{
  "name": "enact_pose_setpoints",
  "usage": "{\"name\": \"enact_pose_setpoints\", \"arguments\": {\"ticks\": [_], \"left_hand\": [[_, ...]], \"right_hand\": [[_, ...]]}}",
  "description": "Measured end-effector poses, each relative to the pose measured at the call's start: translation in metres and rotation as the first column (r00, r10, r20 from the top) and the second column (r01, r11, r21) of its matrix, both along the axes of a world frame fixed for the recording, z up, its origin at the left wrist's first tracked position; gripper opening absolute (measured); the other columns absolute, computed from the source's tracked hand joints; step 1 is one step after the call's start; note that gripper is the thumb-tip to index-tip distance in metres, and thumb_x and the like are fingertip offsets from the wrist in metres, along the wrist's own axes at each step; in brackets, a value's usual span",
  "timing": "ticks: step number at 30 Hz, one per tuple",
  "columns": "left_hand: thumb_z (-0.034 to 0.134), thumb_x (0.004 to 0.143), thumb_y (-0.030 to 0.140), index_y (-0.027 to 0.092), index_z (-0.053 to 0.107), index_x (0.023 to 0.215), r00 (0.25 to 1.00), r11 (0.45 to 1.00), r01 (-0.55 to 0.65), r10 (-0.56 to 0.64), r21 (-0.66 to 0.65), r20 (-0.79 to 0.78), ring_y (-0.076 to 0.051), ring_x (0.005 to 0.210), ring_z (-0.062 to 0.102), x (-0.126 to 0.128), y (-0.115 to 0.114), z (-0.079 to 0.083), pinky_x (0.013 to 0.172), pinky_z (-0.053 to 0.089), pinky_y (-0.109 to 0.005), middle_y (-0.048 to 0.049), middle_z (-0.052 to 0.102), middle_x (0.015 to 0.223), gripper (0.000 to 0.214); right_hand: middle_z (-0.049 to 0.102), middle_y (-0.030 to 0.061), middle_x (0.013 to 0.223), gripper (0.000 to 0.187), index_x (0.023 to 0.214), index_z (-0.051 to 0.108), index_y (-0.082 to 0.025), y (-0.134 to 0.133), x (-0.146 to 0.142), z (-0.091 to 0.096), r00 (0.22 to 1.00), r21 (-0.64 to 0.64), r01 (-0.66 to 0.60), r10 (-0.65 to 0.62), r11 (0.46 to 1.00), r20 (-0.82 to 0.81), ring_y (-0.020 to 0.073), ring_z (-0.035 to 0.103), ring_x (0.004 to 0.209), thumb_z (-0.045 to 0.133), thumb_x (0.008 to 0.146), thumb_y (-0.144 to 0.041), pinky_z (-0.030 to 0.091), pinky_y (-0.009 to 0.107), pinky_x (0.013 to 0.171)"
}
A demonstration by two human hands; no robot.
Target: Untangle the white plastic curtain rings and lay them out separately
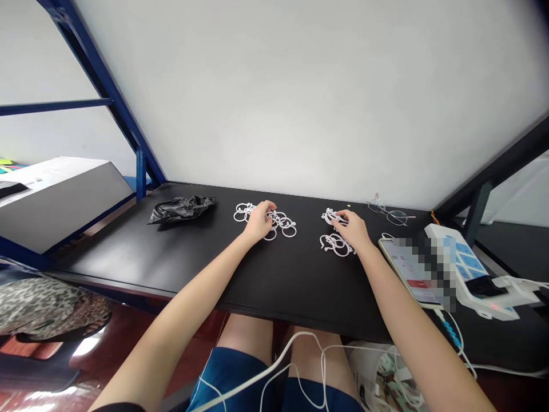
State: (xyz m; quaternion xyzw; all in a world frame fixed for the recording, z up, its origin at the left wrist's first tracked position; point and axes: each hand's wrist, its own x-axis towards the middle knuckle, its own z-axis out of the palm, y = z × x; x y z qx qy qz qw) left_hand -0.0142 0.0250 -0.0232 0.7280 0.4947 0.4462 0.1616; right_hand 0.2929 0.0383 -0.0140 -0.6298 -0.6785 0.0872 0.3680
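Note:
Several white plastic rings with small knobs, like curtain rings, lie in two groups on the black tabletop point(274, 274). At the left group of white rings point(288, 230), my left hand point(258, 222) has its fingers curled, with white ring parts between thumb and forefinger. My right hand point(352, 230) pinches at the upper rings point(329, 216) of the right group. Just below it, more loose rings point(338, 246) lie on the table, apart from the upper ones. My palms hide some of the rings.
A crumpled black plastic bag point(182, 209) lies at left. Eyeglasses point(397, 217) rest at the back right, near a phone point(409, 272) and a white power strip point(469, 269). White cables point(309, 337) cross my lap. A bin point(373, 372) stands below the table.

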Motion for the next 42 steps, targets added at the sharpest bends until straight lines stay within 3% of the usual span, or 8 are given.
{"name": "enact_pose_setpoints", "arguments": {"ticks": [7,16,24,30,34,42], "left_hand": [[0.045,0.067,-0.002,0.018,0.056,0.098,0.99,0.996,-0.034,0.044,-0.076,0.134,-0.016,0.091,0.061,0.0,0.002,0.001,0.071,0.051,-0.027,-0.0052,0.064,0.105,0.039],[0.044,0.071,-0.001,0.018,0.057,0.092,0.948,0.991,-0.088,0.115,-0.102,0.297,-0.016,0.093,0.064,0.0,-0.004,0.011,0.076,0.051,-0.028,-0.0045,0.068,0.096,0.031],[0.046,0.071,0.004,0.019,0.06,0.086,0.965,0.98,-0.145,0.17,-0.133,0.199,-0.017,0.093,0.064,-0.004,-0.001,0.008,0.086,0.051,-0.035,-0.0028,0.07,0.092,0.025],[0.049,0.075,0.007,0.021,0.062,0.085,0.966,0.968,-0.242,0.247,-0.073,0.079,-0.022,0.099,0.058,0.003,-0.009,0.014,0.089,0.046,-0.041,-0.0022,0.069,0.094,0.022],[0.049,0.08,0.009,0.021,0.061,0.087,0.978,0.978,-0.199,0.203,-0.063,0.056,-0.023,0.098,0.056,0.01,-0.017,0.019,0.089,0.044,-0.042,-0.0021,0.069,0.098,0.019],[0.051,0.082,0.01,0.022,0.06,0.085,0.991,0.991,-0.13,0.13,0.016,0.024,-0.022,0.097,0.057,0.021,-0.026,0.024,0.091,0.043,-0.041,-0.0015,0.068,0.094,0.016]], "right_hand": [[0.067,0.0114,0.105,0.021,0.093,0.068,-0.016,-0.002,-0.004,-0.004,0.996,-0.019,-0.074,0.075,0.997,0.038,0.0268,0.062,0.1,0.064,0.075,-0.027,0.047,0.044,0.091],[0.068,0.0087,0.095,0.01,0.079,0.069,-0.017,-0.001,-0.008,-0.003,0.993,-0.014,-0.097,0.098,0.995,0.066,0.0253,0.064,0.091,0.063,0.072,-0.022,0.049,0.042,0.087],[0.068,0.0081,0.091,0.006,0.074,0.066,-0.019,-0.001,-0.013,-0.003,0.991,0.01,-0.119,0.118,0.993,0.062,0.0245,0.064,0.087,0.061,0.072,-0.023,0.05,0.041,0.084],[0.071,0.0085,0.094,0.01,0.078,0.067,-0.019,-0.003,-0.014,-0.003,0.996,0.119,-0.084,0.083,0.989,0.017,0.0251,0.065,0.089,0.059,0.075,-0.022,0.051,0.043,0.085],[0.071,0.0093,0.097,0.011,0.079,0.067,-0.019,-0.005,-0.017,-0.003,0.994,0.147,-0.104,0.108,0.984,-0.021,0.025,0.065,0.089,0.058,0.075,-0.024,0.052,0.042,0.083],[0.072,0.0067,0.084,0.013,0.081,0.066,-0.02,-0.009,-0.022,-0.001,0.994,0.083,-0.09,0.095,0.992,-0.049,0.0229,0.065,0.08,0.058,0.078,-0.029,0.054,0.038,0.075]]}}
